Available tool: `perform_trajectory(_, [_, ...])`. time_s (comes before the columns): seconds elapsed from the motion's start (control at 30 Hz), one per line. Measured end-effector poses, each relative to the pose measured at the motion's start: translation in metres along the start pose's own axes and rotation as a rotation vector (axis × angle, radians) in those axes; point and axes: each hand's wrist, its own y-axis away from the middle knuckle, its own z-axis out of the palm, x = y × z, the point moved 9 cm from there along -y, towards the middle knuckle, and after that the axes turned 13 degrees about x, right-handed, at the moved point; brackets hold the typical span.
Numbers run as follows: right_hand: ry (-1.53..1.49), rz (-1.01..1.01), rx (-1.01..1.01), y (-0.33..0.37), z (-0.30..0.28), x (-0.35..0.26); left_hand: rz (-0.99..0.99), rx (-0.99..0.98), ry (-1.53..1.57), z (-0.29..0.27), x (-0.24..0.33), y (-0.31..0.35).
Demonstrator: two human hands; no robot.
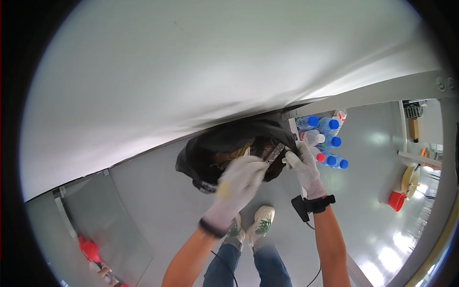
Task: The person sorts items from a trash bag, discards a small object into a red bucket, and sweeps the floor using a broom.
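A black plastic bag (191, 158) stands on the floor with its mouth gaping upward, and brownish and clear crumpled items show inside. My right hand (304, 165), in a white glove, is closed on the bag's right rim. Over the front of the bag's mouth is my left hand (241, 184), gloved too and smeared by motion. Its fingertips come close to a clear plastic piece (276, 154) in the bag; whether they hold it cannot be made out.
Several plastic bottles (330, 141) with blue, red and white caps stand right of the bag. A white panel (191, 62) spans the far side, and a grey metal frame (373, 95) runs to the right. A red bucket (396, 201) sits farther right; red objects (88, 248) lie lower left.
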Motion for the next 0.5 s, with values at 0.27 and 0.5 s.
perform_trajectory(0.27, [-0.101,0.03,0.025,0.012,-0.02,0.001,-0.474,-0.496,-0.638,0.127,-0.273,0.088])
perform_trajectory(0.5, [-0.222,0.033,-0.032,0.016,0.004,0.003,-0.758,-0.344,-0.462,0.096,-0.354,0.099])
